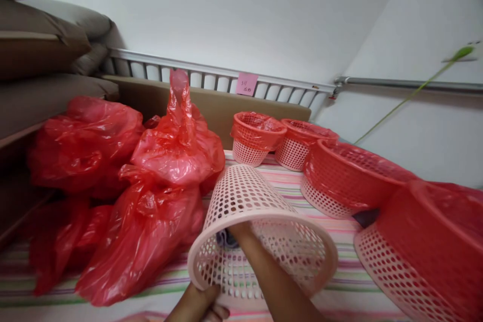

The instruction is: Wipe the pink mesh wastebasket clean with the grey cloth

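Left hand (212, 304) gripping basket rim (264, 215), right hand (239, 229) inside (by cloth (226, 239))

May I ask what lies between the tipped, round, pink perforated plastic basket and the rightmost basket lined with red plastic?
In the head view, only striped cloth shows between the tipped basket and the lined basket.

The right forearm (273, 274) is bare along its visible length, slim and smooth, narrowing evenly toward the wrist. The left forearm (188, 306), of which a short stretch shows, is bare too. The left hand (212, 299) is bare, with rounded fingertips (222, 312). The right hand (238, 230), mostly hidden and dim, seems bare as well.
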Demonstrator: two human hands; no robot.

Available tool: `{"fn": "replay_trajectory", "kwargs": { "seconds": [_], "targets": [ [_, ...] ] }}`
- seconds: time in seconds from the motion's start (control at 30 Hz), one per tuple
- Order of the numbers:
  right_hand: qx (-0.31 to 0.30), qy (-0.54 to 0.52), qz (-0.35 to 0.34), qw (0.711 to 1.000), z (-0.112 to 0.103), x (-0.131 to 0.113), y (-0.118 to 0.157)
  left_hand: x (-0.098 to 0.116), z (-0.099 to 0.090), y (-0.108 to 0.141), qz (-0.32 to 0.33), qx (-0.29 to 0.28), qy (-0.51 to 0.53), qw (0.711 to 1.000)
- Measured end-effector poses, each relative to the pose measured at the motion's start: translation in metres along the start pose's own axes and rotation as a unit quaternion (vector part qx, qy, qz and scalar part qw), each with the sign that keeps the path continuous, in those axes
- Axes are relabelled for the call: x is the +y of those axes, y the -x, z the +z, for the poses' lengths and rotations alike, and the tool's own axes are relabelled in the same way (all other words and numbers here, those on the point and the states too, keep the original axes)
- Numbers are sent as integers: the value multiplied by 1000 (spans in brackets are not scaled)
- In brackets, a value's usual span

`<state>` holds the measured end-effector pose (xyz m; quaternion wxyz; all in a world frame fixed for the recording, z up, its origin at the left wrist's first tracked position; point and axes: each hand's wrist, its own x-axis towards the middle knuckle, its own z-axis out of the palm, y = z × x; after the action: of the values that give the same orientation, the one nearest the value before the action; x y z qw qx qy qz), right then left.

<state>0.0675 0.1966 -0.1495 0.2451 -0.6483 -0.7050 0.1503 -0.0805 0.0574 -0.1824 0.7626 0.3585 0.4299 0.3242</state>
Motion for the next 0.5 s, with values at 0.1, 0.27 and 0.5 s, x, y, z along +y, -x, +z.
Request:
{"fn": "replay_trajectory", "kwargs": {
  "seconds": [0.1, 0.27, 0.5],
  "targets": [
    [-36, 62, -4, 997, -7, -11, 30, -1, -1, -6, 18, -4, -15, 1000],
    [-59, 128, -42, 989, -16, -18, 99, 4, 6, -7, 23, 1, -56, 998],
    [-46, 182, -65, 980, -26, -23, 127, 17, -22, 15, 177, 128, -95, 971]
  ]
}}
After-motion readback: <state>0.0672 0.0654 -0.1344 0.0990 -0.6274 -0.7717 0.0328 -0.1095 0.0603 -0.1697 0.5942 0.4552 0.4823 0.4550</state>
